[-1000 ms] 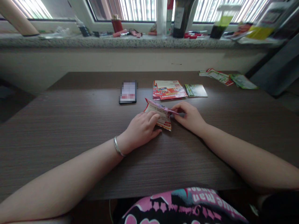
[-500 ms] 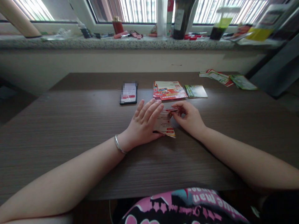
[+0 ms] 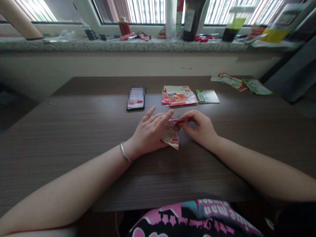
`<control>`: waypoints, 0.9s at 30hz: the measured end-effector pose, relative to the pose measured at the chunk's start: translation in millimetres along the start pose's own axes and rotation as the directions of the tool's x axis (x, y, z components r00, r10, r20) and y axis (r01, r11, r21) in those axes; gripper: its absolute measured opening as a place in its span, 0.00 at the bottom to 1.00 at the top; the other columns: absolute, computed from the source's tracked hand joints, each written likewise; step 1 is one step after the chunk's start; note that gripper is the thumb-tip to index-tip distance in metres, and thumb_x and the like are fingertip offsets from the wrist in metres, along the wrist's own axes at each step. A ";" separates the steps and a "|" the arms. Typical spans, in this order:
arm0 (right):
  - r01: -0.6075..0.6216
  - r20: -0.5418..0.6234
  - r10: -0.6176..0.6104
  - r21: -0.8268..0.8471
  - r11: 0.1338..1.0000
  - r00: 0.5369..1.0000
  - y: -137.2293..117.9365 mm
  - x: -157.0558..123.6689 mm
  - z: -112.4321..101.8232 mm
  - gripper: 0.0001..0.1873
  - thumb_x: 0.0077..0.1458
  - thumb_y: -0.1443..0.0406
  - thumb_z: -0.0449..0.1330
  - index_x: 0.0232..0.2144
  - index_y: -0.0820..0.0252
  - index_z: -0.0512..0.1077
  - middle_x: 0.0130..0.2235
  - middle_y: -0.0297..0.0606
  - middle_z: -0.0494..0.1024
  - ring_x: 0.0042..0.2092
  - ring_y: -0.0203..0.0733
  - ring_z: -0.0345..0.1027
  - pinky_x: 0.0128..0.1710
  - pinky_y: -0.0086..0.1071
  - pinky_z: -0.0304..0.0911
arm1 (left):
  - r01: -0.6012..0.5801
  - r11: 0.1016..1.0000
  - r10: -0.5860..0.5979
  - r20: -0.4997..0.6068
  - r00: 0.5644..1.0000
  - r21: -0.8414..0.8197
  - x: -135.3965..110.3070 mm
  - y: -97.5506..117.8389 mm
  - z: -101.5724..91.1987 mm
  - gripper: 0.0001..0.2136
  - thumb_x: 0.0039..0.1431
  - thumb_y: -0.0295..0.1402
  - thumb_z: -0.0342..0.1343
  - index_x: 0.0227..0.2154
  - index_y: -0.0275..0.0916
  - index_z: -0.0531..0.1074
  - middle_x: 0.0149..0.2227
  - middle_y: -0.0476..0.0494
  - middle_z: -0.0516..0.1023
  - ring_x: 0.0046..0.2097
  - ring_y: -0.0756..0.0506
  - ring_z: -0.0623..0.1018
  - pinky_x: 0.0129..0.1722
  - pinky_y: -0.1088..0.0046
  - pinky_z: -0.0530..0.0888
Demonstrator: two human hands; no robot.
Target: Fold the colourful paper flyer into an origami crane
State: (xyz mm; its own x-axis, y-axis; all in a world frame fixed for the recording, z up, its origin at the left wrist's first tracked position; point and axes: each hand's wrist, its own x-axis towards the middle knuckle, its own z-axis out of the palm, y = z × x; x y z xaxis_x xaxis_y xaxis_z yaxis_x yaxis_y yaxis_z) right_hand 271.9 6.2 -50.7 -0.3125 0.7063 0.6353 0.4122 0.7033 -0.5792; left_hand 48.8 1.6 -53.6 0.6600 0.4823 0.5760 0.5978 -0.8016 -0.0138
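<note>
Between my hands is a folded printed paper leaflet (image 3: 171,133), cream with red and orange print, raised at a slant over the table. My left hand (image 3: 151,131) grips its left side, with the thumb beneath and some fingers behind it; two fingers stick up. At the top right corner, my right hand (image 3: 198,124) pinches the folded edge between thumb and index finger. Just beyond my hands lies a stack of red and cream leaflets (image 3: 179,96). A smaller green and white card stack (image 3: 207,96) is at its right.
A phone (image 3: 135,98) lies left of the leaflets on the brown table (image 3: 74,131). Green and red packets (image 3: 232,81) are at the far right. Bottles, including a dark one (image 3: 192,23), and small items stand on the stone windowsill (image 3: 148,47).
The leaflet has tilted and narrowed between my hands, its lower corner shifting left and down. My left fingers have curled behind it. My right hand has moved slightly lower.
</note>
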 end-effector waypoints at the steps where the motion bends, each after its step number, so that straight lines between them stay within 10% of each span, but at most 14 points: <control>1: 0.008 -0.006 -0.008 0.001 1.000 1.000 -0.4 -0.3 -0.7 0.05 0.54 0.68 0.62 0.34 0.57 0.70 0.32 0.33 0.75 0.33 0.35 0.69 0.34 0.31 0.69 | 0.001 1.000 -0.001 -0.005 1.000 -0.015 0.0 -0.2 -0.5 0.49 0.50 0.45 0.61 0.67 0.35 0.39 0.54 0.37 0.73 0.55 0.39 0.73 0.67 0.54 0.52; 15: -0.117 0.119 0.101 0.136 0.984 0.988 -2.3 -1.2 1.6 0.11 0.52 0.66 0.63 0.40 0.57 0.71 0.41 0.38 0.77 0.42 0.40 0.71 0.37 0.34 0.70 | 0.288 0.915 -0.344 -0.174 0.923 -0.282 0.8 4.9 -0.3 0.39 0.50 0.42 0.67 0.62 0.42 0.55 0.46 0.43 0.77 0.47 0.43 0.77 0.61 0.54 0.62; 27: 0.022 0.045 -0.021 -0.031 0.999 0.999 -11.0 1.3 0.4 0.08 0.54 0.64 0.63 0.39 0.53 0.73 0.38 0.36 0.78 0.41 0.41 0.70 0.36 0.35 0.69 | 0.219 0.935 -0.264 -0.136 0.955 -0.280 1.6 3.4 0.5 0.26 0.55 0.42 0.62 0.53 0.43 0.62 0.48 0.43 0.75 0.50 0.42 0.74 0.63 0.50 0.59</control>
State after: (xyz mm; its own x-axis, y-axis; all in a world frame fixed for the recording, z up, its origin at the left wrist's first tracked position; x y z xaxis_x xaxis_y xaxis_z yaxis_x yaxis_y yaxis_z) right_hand 266.6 -0.7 -43.7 -0.3594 0.6945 0.6233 0.4312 0.7160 -0.5491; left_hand 52.1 -0.2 -53.2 0.4104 0.6239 0.6651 0.5759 -0.7428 0.3415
